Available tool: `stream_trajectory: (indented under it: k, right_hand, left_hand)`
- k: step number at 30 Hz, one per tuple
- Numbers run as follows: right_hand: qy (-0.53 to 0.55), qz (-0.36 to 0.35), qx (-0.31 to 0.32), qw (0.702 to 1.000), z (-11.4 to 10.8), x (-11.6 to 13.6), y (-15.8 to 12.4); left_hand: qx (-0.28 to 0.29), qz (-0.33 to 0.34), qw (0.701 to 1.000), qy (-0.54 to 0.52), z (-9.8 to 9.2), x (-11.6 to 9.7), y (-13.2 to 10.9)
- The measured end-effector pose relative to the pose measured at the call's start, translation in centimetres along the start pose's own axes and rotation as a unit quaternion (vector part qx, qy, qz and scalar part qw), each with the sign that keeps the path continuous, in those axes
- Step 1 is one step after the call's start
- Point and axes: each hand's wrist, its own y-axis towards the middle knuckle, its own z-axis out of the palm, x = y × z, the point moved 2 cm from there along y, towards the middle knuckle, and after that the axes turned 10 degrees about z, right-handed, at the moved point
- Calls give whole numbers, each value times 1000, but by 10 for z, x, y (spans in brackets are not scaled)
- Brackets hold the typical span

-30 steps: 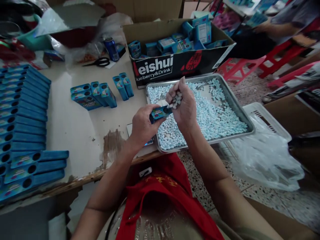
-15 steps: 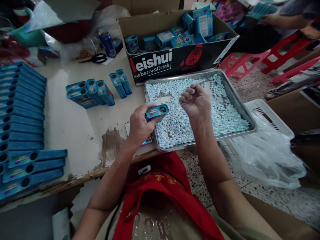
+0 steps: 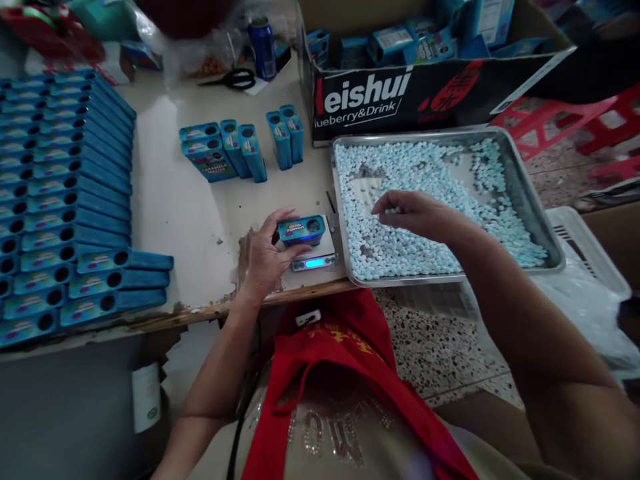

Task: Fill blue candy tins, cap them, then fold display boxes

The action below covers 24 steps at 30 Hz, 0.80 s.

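Note:
My left hand (image 3: 267, 250) has its thumb and fingers around a small blue box (image 3: 301, 230), which stands on a small digital scale (image 3: 327, 250). The scale's display glows blue, but its digits are too blurred to read. To the right, my right hand (image 3: 410, 212) is palm down over a metal tray (image 3: 523, 160) spread with small pale-blue candies (image 3: 425, 257). Its fingers are bent together close to the candies, and whatever they may hold is hidden. A dark opening shows in the top of the blue box.
Rows of blue boxes (image 3: 75, 200) fill the table's left side. Several more boxes (image 3: 220, 150) stand mid-table. Behind the tray is a black carton (image 3: 370, 107) with blue boxes inside. Scissors (image 3: 237, 79) and a blue can (image 3: 262, 50) lie farther back. A plastic bag (image 3: 575, 307) is at right.
My left hand has brought the blue box from the tray's edge down onto the scale. My right hand has turned from a raised fist to palm down at the candies. The view has shifted.

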Motion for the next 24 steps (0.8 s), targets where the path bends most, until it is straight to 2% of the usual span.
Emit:
stream_trajectory:
  k: [2, 4, 8, 12, 16, 21, 24]
  right_hand:
    - [-31, -27, 33, 999, 0, 23, -2]
    - [-39, -64, 63, 995, 3, 50, -5]
    - [-5, -117, 86, 989, 16, 96, -3]
    - [8, -108, 69, 992, 30, 114, 15]
    - [42, -75, 84, 993, 35, 108, 28]
    - [83, -30, 165, 982, 28, 105, 21]
    - [91, -28, 184, 978, 26, 111, 15]
  left_hand:
    - [-23, 23, 999, -14, -9, 2, -5]
    - [-48, 23, 999, -11, -25, 5, -13]
    - [-89, -44, 995, 27, -66, 7, -34]
    - [-135, -88, 985, 69, -94, 5, -50]
    - [-152, -83, 981, 83, -100, 4, -56]
    - [-118, -67, 987, 83, -93, 12, -54]
    - [-106, -63, 990, 62, -89, 16, -52]
